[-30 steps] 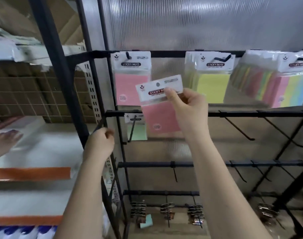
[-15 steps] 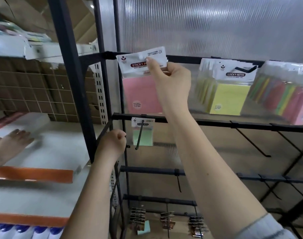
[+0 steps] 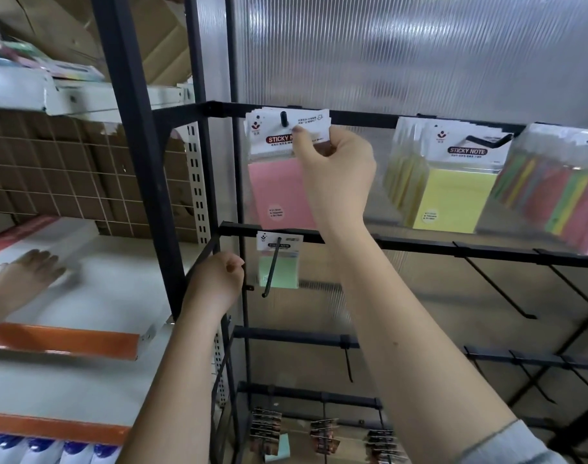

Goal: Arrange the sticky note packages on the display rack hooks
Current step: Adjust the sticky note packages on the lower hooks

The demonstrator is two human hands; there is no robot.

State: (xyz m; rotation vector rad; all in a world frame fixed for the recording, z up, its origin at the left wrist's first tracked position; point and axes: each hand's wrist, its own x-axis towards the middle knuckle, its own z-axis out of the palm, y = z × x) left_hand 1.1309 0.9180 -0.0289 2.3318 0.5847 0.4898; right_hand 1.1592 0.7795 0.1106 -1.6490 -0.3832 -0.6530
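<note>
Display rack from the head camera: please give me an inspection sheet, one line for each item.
Surface: black display rack with hooks on crossbars; several lower hooks bare.
Job's things: pink sticky note package on the top-left hook, the hook tip through its header hole; yellow packages and multicolour packages hang to its right; a small green package hangs one row lower.
Clutter: binder clips hang on the bottom hooks.
Hands: right hand pinches the pink package's header; left hand grips the rack's frame.
Cables: nothing seen.
Surroundings: white shelf on the left, another person's hand on it; ribbed translucent panel behind.
</note>
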